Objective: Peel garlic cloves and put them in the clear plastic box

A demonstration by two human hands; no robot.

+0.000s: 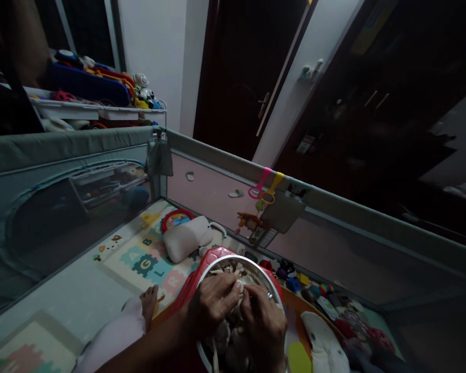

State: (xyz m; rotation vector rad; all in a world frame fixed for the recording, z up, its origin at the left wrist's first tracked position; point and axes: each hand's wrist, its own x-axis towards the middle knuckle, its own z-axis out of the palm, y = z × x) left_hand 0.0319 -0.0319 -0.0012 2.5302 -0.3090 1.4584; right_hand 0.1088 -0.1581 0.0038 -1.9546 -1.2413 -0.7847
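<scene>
"What is nearest the person?"

"A round, silver-coloured metal bowl (245, 258), with pale, garlic-like bulbs (236, 348) and papery scraps inside. Both bare hands are over it."

"And the fingers?"

"The left hand (216, 299) has its thumb and forefinger closed on a small, pale, rounded piece (239, 286), just above the bowl's contents. The right hand (264, 320) has bent fingers drawn up to the right edge of that piece; whether they grip it or only touch it, one cannot tell."

"What is around the bowl?"

"A red plastic surface (216, 253) shows behind its rim. To the left are a pale trouser leg (114, 334) and a bare foot (149, 301); to the right, a white, dotted cloth item (321, 336)."

"Farther out?"

"A plump white cushion-like object (187, 240) lies on a pale play mat printed with letters (124, 269), near a round, red-rimmed toy (177, 219). Small multicoloured toys (303, 280) line the right side."

"And beyond?"

"A grey-green fabric and mesh fence (217, 154), with pink and yellow straps (264, 178) on its rail. Past it, a white toy rack (68, 110) stands far left, and a dark brown door (236, 67) is far centre."
</scene>
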